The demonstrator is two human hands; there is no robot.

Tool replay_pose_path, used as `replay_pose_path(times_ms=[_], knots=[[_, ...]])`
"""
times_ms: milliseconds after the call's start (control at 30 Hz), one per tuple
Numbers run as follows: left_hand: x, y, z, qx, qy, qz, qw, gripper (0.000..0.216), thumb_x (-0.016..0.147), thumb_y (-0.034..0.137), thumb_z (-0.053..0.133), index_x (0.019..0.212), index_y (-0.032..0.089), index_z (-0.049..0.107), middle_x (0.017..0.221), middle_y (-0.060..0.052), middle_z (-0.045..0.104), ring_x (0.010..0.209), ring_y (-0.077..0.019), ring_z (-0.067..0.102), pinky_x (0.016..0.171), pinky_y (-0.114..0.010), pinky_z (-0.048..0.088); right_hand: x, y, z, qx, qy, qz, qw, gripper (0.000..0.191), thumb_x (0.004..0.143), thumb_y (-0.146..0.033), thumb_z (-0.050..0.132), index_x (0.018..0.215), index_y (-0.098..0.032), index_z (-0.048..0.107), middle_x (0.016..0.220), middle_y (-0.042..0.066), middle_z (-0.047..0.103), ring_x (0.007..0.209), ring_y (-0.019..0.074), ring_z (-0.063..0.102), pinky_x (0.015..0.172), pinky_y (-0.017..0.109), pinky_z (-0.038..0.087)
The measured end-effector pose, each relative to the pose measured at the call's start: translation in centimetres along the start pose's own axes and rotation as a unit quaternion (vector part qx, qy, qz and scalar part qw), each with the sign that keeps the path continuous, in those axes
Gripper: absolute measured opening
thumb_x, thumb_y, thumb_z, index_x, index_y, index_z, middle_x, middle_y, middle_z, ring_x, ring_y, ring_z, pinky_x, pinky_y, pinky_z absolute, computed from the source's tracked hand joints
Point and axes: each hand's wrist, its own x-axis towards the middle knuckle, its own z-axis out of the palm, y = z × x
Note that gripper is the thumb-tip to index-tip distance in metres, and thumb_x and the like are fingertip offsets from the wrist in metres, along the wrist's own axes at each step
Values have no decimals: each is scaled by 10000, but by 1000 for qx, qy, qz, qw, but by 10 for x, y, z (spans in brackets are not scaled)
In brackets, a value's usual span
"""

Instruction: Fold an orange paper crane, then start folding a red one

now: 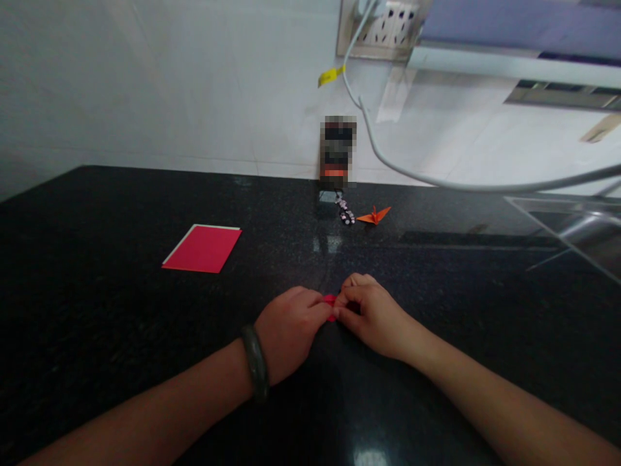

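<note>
A small folded piece of red paper (pixel 330 300) lies between my two hands, low over the black countertop. My left hand (pixel 292 327), with a dark bangle on its wrist, is closed on the paper's left side, fingers pressed together. From the right, my right hand (pixel 371 314) pinches the other side between thumb and fingers. Most of the paper is hidden by the fingers, so its folded shape cannot be made out. Left of my hands lies a stack of square red paper (pixel 202 249) with a pale edge showing. An orange origami crane (pixel 374 216) stands farther back.
Against the wall leans a phone-like object (pixel 337 152), its front pixelated, with a beaded strap (pixel 346 212) before it. A grey cable (pixel 436 186) hangs from the power socket (pixel 388 26) across the right. A metal sink edge (pixel 563 234) borders the black countertop (pixel 121 310).
</note>
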Motion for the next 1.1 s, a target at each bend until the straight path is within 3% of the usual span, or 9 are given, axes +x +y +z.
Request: replay_pose_path(times_ms=[133,267,533,667,800,967,1100], knots=[[-5,-3,-3,48,-24,70,996,255,855,141,376,1037,142,555,944,-63,620,861,-164,541,770,-314,462,1,2,0,1,0,9,1000,105,717,-121,594,624,-168,588,693,11,531,706,141,476,682,293,375],[-7,-3,-5,83,-47,96,991,287,864,140,353,1094,119,524,989,-82,610,883,-176,538,753,-317,481,1,2,0,3,-5,9,1000,126,708,-102,584,598,-163,580,681,8,527,699,136,476,669,283,375],[-7,-1,-3,87,-47,76,992,239,853,129,376,1012,136,554,967,-79,590,913,-166,517,761,-293,474,1,3,2,-1,1,-2,1000,116,723,-126,589,614,-166,582,676,2,522,689,134,472,671,287,369],[-8,-1,-4,80,-48,67,993,239,854,137,377,1021,152,547,975,-69,578,934,-165,501,766,-286,469,-4,3,-10,-8,-20,-73,997,100,781,-122,528,729,-160,604,753,23,533,739,133,484,678,264,375],[-9,-1,-5,70,-50,60,995,243,852,140,376,1025,166,546,959,-63,572,919,-160,500,764,-283,466,-12,1,-23,-100,-66,-169,978,183,838,-255,493,950,-220,633,803,42,539,774,152,481,692,289,349],[-10,0,-5,65,-47,53,995,240,847,149,382,1026,160,542,980,-73,562,945,-170,489,785,-300,459,-14,-8,-22,-234,-85,-196,948,263,829,-372,481,910,-181,644,794,68,548,757,184,456,658,318,314],[-10,1,-6,64,-58,54,995,245,842,147,384,1033,148,538,1012,-80,554,967,-176,482,789,-302,459,-15,-13,-18,-275,-77,-193,939,276,817,-379,492,929,-168,628,798,74,552,762,203,450,640,329,308]])
